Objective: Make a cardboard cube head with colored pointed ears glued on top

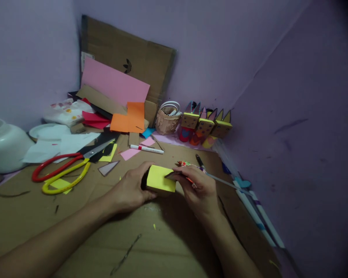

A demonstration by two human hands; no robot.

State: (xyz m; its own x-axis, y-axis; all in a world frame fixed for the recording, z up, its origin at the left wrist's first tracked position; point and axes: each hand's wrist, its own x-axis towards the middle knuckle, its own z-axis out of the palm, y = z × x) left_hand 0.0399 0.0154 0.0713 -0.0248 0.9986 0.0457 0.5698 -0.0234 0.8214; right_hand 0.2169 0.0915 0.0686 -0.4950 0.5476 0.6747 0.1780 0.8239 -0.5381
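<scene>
My left hand [136, 186] grips a small cardboard box [161, 178] from its left side, thumb low and fingers behind. Bright yellow paper covers the box face turned up toward me. My right hand [201, 189] is closed in a pinch on a small dark, flat, pointed piece [173, 174]. Its tip lies over the yellow paper near the right edge; whether it touches is hard to tell. Just behind my right hand lie some pencils [183, 163] with a patterned wrap and a dark pen [200, 161]. A grey-white paper triangle [108, 168] lies left of the box.
Large scissors [75, 166] with red and yellow handles lie at left, near a white jar [5, 144]. A white marker [147, 149] and coloured paper [130, 119] lie behind. Several box-headed paper figures [205, 125] and a basket [168, 117] stand by the wall.
</scene>
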